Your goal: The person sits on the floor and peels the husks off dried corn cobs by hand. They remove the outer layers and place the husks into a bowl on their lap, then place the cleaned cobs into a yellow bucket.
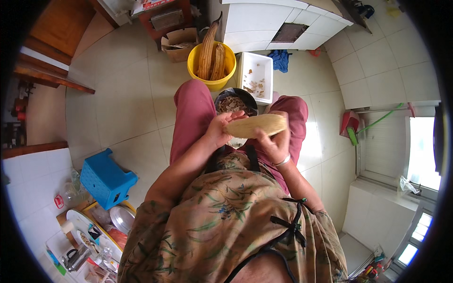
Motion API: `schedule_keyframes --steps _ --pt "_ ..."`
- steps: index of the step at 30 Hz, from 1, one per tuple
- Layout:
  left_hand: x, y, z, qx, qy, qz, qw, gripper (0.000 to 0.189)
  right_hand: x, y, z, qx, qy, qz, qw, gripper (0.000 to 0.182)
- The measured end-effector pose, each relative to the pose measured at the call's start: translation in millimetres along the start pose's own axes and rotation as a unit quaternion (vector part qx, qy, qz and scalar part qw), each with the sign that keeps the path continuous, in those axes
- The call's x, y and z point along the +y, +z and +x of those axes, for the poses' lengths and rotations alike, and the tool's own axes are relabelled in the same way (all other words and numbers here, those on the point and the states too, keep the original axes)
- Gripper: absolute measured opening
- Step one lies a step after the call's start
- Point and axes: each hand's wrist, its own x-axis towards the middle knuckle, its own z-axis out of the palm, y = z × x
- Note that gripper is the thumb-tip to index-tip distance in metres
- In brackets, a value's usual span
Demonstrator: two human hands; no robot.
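Note:
A peeled, pale-tan loofah lies lengthwise across both hands above my lap. My right hand, with a bangle at the wrist, grips its right part, thumb on the near side; the motion there is slightly blurred. At the other end, my left hand cradles the tip, fingers stretched along the far side. Just beyond, between my knees, a black basin contains dry peel pieces. Past my left knee, a yellow bucket holds unpeeled dried loofahs, one rising well over the rim.
A white foam box with scattered peel bits stands beside the bucket, near a blue cloth. Behind the bucket is a cardboard box. A blue plastic stool lies at left; a red dustpan and green broom are at right.

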Motion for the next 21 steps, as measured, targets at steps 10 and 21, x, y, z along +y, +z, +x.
schedule_keyframes --steps 10,21 --pt "-10 12 -9 0.056 -0.022 0.033 0.998 0.041 22 -21 9 0.127 0.147 0.091 0.977 0.036" --pt "6 23 -9 -0.136 -0.143 0.109 0.974 0.056 90 -41 35 0.026 0.3 0.319 0.899 0.044"
